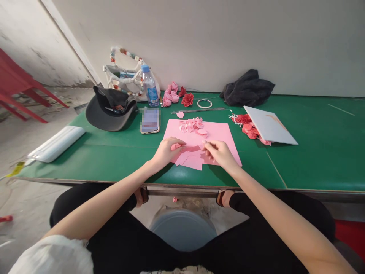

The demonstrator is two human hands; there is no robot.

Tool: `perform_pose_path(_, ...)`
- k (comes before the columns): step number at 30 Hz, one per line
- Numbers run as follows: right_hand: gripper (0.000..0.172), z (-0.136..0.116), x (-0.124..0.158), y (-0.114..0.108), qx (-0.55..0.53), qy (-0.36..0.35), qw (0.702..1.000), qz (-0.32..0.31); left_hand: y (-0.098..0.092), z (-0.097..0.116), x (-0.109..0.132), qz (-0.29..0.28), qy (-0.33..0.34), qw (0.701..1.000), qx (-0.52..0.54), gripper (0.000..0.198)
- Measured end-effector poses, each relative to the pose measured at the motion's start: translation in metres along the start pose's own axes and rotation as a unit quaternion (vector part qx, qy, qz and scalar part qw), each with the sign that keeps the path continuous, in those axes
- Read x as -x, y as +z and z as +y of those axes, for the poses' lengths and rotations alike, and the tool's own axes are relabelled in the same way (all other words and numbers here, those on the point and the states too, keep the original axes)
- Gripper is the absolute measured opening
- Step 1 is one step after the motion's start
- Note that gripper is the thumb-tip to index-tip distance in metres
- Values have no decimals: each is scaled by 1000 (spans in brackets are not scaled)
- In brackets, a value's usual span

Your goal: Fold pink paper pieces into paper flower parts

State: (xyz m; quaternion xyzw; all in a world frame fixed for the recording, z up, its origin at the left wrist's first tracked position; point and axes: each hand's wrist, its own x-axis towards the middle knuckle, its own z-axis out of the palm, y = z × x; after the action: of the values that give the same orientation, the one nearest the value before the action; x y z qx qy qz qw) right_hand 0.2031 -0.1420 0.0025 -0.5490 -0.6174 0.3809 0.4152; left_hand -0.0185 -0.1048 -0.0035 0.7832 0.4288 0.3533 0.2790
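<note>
My left hand (pixel 167 153) is over the left part of a pink paper sheet (pixel 224 133), thumb and fingers closed on a pink paper piece (pixel 177 147). Across from it, my right hand (pixel 221 153) has thumb and forefinger pinched together; what they hold, if anything, is too small to make out. Between and below the hands lie loose cut pink paper pieces (pixel 194 161), some overlapping the sheet's front edge. Beyond my fingers, a small heap of curled pink paper petals (pixel 191 125) rests on the sheet.
Behind the sheet are thin wires (pixel 202 111), a tape roll (pixel 204 103), paper flowers (pixel 187 99) and a water bottle (pixel 150 87). A phone (pixel 150 121) and cap (pixel 111 110) stand left. At right, a white board (pixel 269 125) leans over red flowers (pixel 251 130), near dark cloth (pixel 248 89).
</note>
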Motion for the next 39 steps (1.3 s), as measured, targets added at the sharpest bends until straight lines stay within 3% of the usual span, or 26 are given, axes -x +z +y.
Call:
perform_pose_path(2,30,-4,2,-1,51,-106,991,63,-3,8,2,-14,-19,999,48,21)
perform_pose_path(4,35,-6,3,-1,66,-164,983,54,-4,15,4,-42,-49,991,116,25)
perform_pose_path(7,27,-4,4,4,-1,-122,992,-21,-3,21,7,-79,-99,965,228,34)
perform_pose_path(13,30,-3,5,9,-78,-27,995,-63,-3,26,8,-140,-203,899,361,43)
perform_pose_path(16,28,-6,6,8,-83,-18,993,-86,-4,27,9,-152,-234,887,369,38)
perform_pose_path(23,27,-9,10,10,-125,23,984,-122,-2,29,11,-176,-236,906,303,33)
perform_pose_path(29,31,-10,10,12,-128,38,981,-141,0,34,15,-184,-262,887,333,35)
perform_pose_path(39,24,-5,9,21,-77,-34,990,-112,7,35,21,-194,-281,883,322,33)
